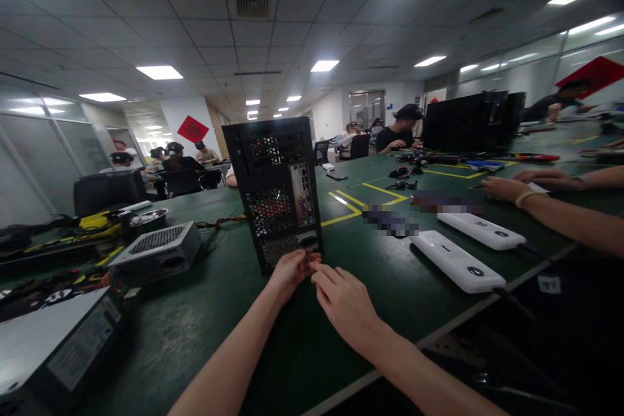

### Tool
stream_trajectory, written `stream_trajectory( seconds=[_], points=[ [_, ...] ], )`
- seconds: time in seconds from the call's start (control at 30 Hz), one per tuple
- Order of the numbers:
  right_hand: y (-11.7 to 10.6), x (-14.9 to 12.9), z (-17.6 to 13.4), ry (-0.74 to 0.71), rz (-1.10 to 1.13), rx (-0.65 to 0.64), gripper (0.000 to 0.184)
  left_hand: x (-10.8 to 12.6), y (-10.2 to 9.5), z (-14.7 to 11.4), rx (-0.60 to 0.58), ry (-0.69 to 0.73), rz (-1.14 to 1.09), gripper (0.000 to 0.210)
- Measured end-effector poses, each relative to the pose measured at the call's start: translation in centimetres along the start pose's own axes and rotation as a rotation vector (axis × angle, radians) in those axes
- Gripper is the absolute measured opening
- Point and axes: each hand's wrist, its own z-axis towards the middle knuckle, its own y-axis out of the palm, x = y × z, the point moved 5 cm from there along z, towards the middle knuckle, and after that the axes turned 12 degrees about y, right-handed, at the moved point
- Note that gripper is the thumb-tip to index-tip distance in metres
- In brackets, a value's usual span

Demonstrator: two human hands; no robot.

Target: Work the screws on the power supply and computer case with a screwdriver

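Observation:
A black computer case (281, 175) stands upright on the green table, its back panel with vent holes and ports turned toward me. At the case's lower right corner, by the power socket, my left hand (291, 274) is closed in a pinch; what its fingertips hold is too small to make out. Just right of it, my right hand (347, 302) has its fingers closed around a slim tool with a bit of orange showing, which looks like a screwdriver. Its tip points toward the panel, and my fingers hide most of it.
Left of the case lie a silver power supply (158, 248) and a larger metal box (56, 344), with a metal bowl (149, 217) behind. On the right are two white power strips (455, 261), black monitors (470, 123) and a co-worker's hands (507, 190).

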Motion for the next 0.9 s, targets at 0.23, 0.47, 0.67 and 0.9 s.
stream_trajectory(
  seconds=[0.23,0.47,0.67,0.9],
  points=[
    [-0.5,-0.5,-0.3,-0.028,0.144,-0.081,0.020,-0.2,-0.6,0.5,-0.003,0.007,-0.043,0.013],
    [-1.1,-0.5,-0.2,-0.006,0.146,-0.003,0.019,0.1,-0.2,0.2,0.011,0.000,-0.024,0.011],
    [-1.2,-0.7,-0.4,-0.025,0.161,-0.045,0.016,-0.3,-0.4,0.4,0.007,0.002,-0.046,0.014],
    [-0.6,-0.2,-0.4,0.023,0.049,0.029,0.018,0.3,0.1,-0.1,0.048,-0.024,-0.035,0.011]
  ],
)
